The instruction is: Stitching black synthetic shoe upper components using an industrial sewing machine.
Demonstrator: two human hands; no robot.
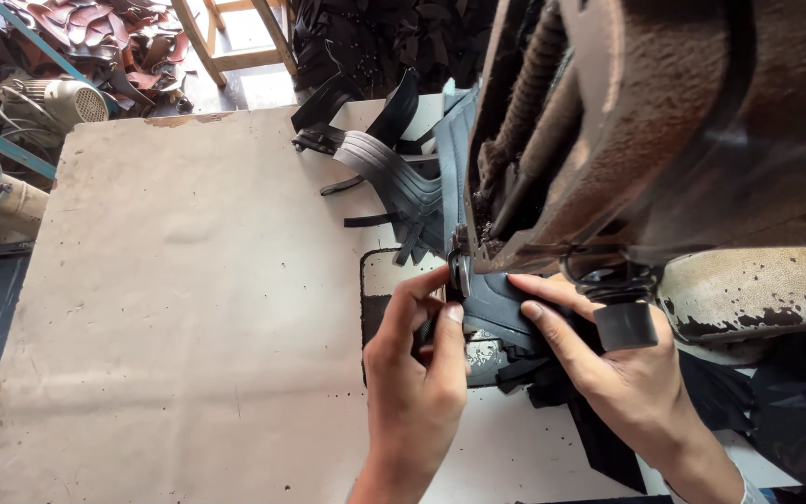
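So, quick rundown of the bench:

Piece in hand: one dark leather piece (496,313), sitting right under the sewing machine's head (646,121), just past centre toward 4 o'clock.

Left hand (417,373): thumb and fingers pinched together on the piece's left edge, at 9 o'clock of it.

Right hand (608,369): fingers spread flat, pressing the piece down from 3 o'clock.

Progress: looks mid-stitch to me. A chain of sewn dark pieces (394,177) trails off behind the machine toward 12 o'clock, and more cut leather (599,439) lies under the right wrist, not yet fed by the look of it.

Count: two hands, one machine, one piece under the foot. The trailing ones overlap too much to count.

Around: pale worn table (170,299), an electric motor (58,98) at 10 o'clock, reddish-brown leather scraps (95,33) beyond it.
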